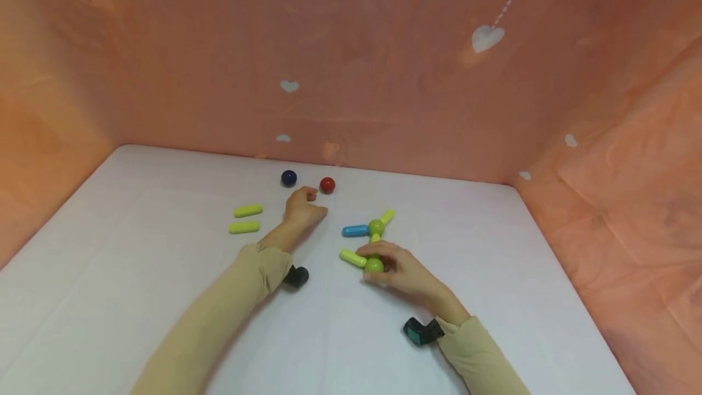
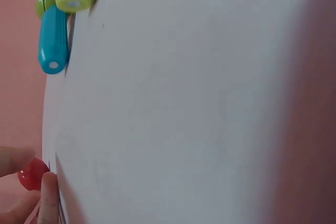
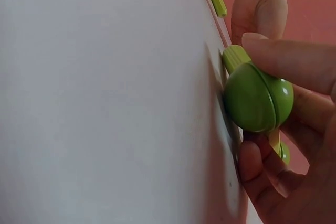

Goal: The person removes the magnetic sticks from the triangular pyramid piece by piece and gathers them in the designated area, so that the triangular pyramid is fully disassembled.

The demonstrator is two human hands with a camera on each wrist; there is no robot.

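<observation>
Tan sleeves (image 1: 211, 316) lie nearest, over a white table (image 1: 109, 322). The right hand (image 1: 406, 270) pinches a green ball (image 1: 375, 265) joined to yellow sticks (image 1: 352, 257) – it looks light, hard and smooth, so hold its round sides. The left hand (image 1: 301, 209) has fingers apart beside a red ball (image 1: 327, 185) at the back, which may roll – best pinched around its middle

Left sleeve (image 1: 219, 303): plain beige cloth is used; soft creases are gathered toward the cuff. Right sleeve (image 1: 482, 355): the same beige is repeated, and the cuff is likewise creased. Left wrist device (image 1: 298, 277): coloured black; one end is rounded. Right wrist device (image 1: 421, 333): finished in black; a dull blue-green face is set at one end.
</observation>
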